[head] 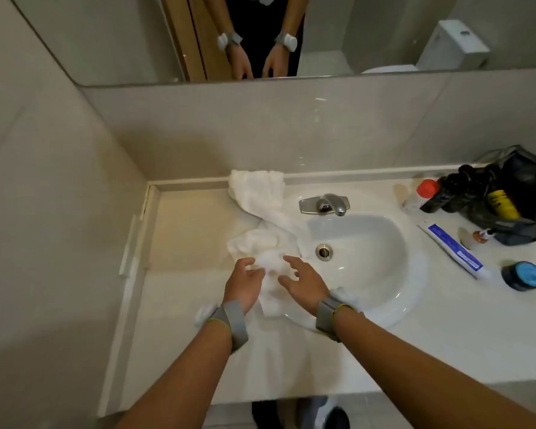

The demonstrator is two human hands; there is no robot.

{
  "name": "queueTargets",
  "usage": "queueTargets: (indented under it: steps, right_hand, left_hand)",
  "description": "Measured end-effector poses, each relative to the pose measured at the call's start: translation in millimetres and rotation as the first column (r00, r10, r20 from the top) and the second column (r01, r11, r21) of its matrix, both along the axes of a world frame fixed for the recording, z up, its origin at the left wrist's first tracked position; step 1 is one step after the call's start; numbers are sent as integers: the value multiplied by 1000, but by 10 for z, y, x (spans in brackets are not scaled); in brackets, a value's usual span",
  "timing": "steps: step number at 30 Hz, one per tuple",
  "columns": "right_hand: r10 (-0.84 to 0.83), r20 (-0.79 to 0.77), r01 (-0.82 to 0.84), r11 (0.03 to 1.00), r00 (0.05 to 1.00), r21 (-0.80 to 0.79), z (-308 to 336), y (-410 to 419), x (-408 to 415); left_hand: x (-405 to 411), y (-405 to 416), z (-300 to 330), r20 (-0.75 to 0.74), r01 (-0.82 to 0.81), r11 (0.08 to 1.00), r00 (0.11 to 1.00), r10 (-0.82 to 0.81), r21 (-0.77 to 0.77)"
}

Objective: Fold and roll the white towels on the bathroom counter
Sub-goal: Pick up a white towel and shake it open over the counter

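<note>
A crumpled white towel (262, 209) lies on the white counter (186, 243), running from the back ledge down past the left rim of the sink. Its near end is bunched between my hands. My left hand (245, 281) rests on the left side of that bunch with fingers curled into the cloth. On the right side, over the sink's left rim, my right hand (302, 281) has its fingers spread and touching the cloth. Both wrists wear grey bands. More white cloth shows under my forearms at the counter's front.
The oval sink (365, 252) with a chrome faucet (325, 204) fills the counter's middle. To the right lie a toothpaste tube (455, 252), a blue-lidded jar (523, 275), a red-capped bottle (421, 195) and a black toiletry bag (508, 199). A mirror (106, 35) hangs above; a wall closes the left.
</note>
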State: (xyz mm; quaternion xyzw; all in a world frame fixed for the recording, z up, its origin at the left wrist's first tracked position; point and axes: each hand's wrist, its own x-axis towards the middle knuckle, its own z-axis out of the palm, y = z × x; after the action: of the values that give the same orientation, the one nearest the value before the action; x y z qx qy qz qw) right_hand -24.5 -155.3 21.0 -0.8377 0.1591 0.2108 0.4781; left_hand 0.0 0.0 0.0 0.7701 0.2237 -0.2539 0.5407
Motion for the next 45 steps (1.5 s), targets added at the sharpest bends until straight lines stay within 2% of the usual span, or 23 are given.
queueTargets:
  steps: [3, 4, 7, 10, 16, 19, 25, 28, 31, 33, 36, 40, 45]
  right_hand:
    - [75, -49, -79, 994, 996, -80, -167, 61, 73]
    - [75, -89, -82, 994, 993, -77, -190, 86, 88]
    - [69, -130, -78, 995, 989, -66, -293, 137, 119]
    - [68, -125, -73, 997, 990, -37, -330, 139, 153]
    - [95, -15, -95, 994, 995, -46, -180, 190, 160]
    - [135, 46, -132, 988, 990, -76, -104, 173, 132]
    - [82, 3, -81, 988, 997, -129, 58, -23, 8]
    - [78, 55, -73, 994, 995, -87, 329, -131, -83]
    - [80, 106, -79, 997, 991, -16, 500, -171, -149]
    - [93, 140, -96, 995, 986, 18, 601, -197, -220]
    - [116, 191, -129, 990, 975, 58, 795, -270, -326]
    - [147, 272, -172, 983, 951, 69, 1086, -418, -376]
    - [91, 395, -132, 988, 914, 79, 1488, -625, -492]
  left_hand:
    - [16, -46, -37, 74, 7, 986, 997, -20, 168]
    - [15, -44, -66, 86, -16, 985, 996, 1, 170]
    - [64, -66, -162, 71, -45, 998, 997, 42, 44]
    - [136, -123, -154, 65, -35, 999, 997, 34, 16]
    - [183, -270, -12, 136, -1, 996, 991, 14, -91]
    - [141, -370, 155, 187, 49, 995, 982, -32, -89]
    - [-32, -343, 342, 287, 107, 991, 955, -79, -83]
    - [-226, -314, 499, 378, 169, 986, 913, -151, -14]
    - [-336, -252, 531, 489, 255, 960, 826, -280, 118]
    - [-393, -254, 593, 497, 227, 953, 815, -298, 199]
    - [-468, -266, 795, 507, 196, 961, 819, -269, 194]
    - [-561, -239, 1114, 488, 328, 935, 800, -349, 132]
    - [-736, -407, 1452, 572, 319, 905, 701, -426, 283]
